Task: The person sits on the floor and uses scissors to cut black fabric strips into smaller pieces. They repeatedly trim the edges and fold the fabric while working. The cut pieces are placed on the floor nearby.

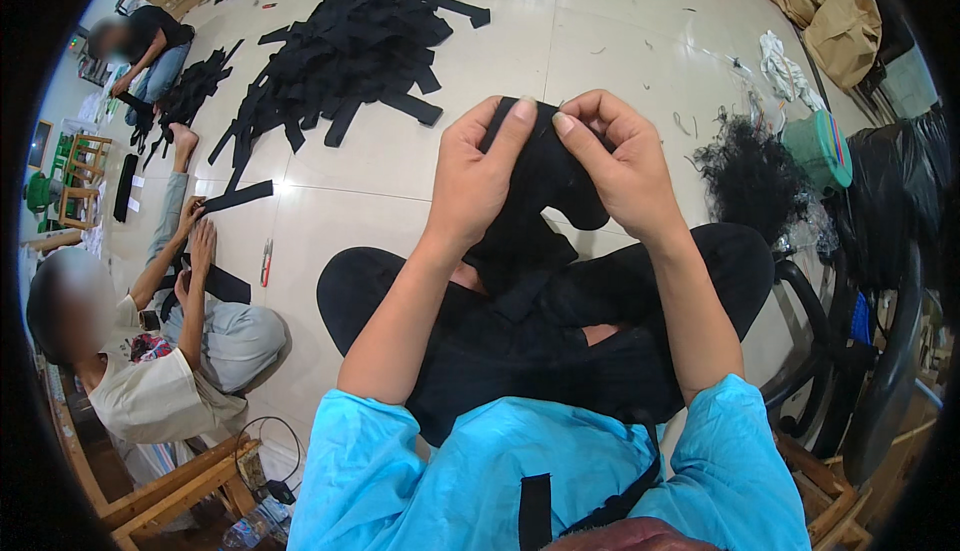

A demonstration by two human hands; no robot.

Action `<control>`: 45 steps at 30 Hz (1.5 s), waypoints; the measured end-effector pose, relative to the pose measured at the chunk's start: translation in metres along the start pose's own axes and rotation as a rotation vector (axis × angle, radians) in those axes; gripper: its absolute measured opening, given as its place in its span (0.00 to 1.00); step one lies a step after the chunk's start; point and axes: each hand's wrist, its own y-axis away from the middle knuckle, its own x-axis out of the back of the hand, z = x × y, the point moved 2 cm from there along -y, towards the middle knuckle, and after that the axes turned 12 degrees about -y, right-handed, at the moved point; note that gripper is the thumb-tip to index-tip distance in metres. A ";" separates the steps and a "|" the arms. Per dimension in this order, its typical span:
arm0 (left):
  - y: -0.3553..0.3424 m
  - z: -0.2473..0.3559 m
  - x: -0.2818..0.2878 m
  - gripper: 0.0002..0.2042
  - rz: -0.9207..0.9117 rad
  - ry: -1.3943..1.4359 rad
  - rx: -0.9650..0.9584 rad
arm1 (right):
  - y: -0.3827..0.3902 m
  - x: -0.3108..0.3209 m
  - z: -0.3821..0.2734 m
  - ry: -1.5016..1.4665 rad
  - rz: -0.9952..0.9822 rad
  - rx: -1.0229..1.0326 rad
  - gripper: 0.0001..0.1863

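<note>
Black cloth [532, 186] hangs at the frame's centre, its upper edge pinched by the left fingers [514, 129] and right fingers [590, 151]; keeping both grips close and the edge evenly taut should give better control.

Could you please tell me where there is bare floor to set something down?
Bare tile shows between the heap of black strips and the person's left knee; another, lightly littered patch lies between that heap and the white cloth. Crowded: the right, around the black tangle and green container, and beneath the held black fabric.
</note>
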 end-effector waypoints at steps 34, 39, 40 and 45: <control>0.010 0.013 -0.007 0.11 0.147 -0.275 -0.238 | 0.004 -0.006 0.003 -0.250 0.056 -0.099 0.04; 0.011 0.014 -0.003 0.11 0.109 -0.291 -0.194 | 0.004 -0.005 0.001 -0.244 0.052 -0.108 0.04; 0.012 0.015 -0.003 0.11 0.104 -0.302 -0.186 | 0.005 -0.005 0.000 -0.243 0.049 -0.124 0.04; 0.013 0.017 -0.006 0.12 0.118 -0.275 -0.202 | 0.006 -0.006 0.001 -0.256 0.052 -0.120 0.04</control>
